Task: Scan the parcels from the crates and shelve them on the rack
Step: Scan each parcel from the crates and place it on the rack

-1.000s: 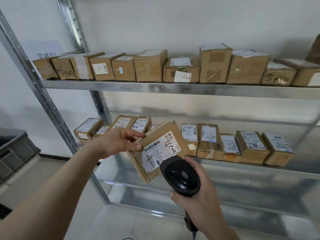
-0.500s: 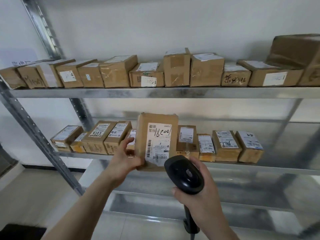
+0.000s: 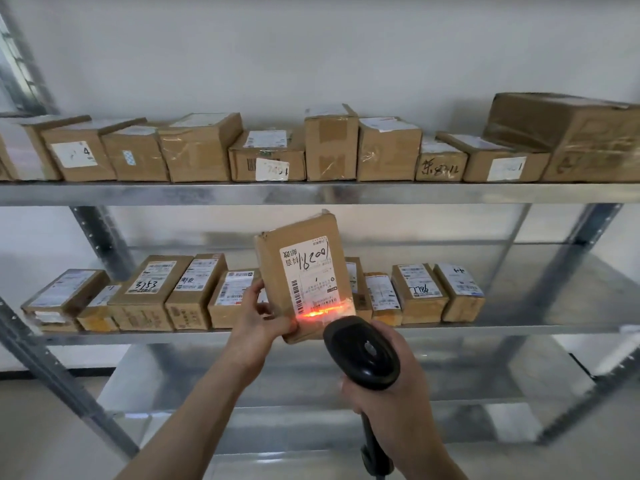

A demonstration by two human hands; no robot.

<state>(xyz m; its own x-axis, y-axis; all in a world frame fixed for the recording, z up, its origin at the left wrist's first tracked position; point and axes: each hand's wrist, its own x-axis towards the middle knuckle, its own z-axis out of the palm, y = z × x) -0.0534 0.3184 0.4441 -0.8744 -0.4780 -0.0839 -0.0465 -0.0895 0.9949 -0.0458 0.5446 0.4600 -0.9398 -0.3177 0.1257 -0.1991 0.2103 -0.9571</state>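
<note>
My left hand (image 3: 258, 315) grips a brown cardboard parcel (image 3: 301, 271) by its lower left edge and holds it upright in front of the middle shelf. Its white label, with handwritten digits, faces me. My right hand (image 3: 384, 389) grips a black barcode scanner (image 3: 362, 351) just below and right of the parcel. A red-orange scan line glows across the barcode at the label's bottom. The metal rack (image 3: 311, 194) fills the view.
Rows of cardboard parcels line the upper shelf (image 3: 270, 157) and the middle shelf (image 3: 145, 292). The middle shelf is bare at its right end (image 3: 554, 306). A lower shelf (image 3: 311, 375) lies beneath my hands. Slanted rack posts stand left (image 3: 52, 372) and right (image 3: 568, 268).
The parcel went from tilted to upright and rose a little. The scanner's red light now glows on the label's barcode. My view shifted to the right along the rack.
</note>
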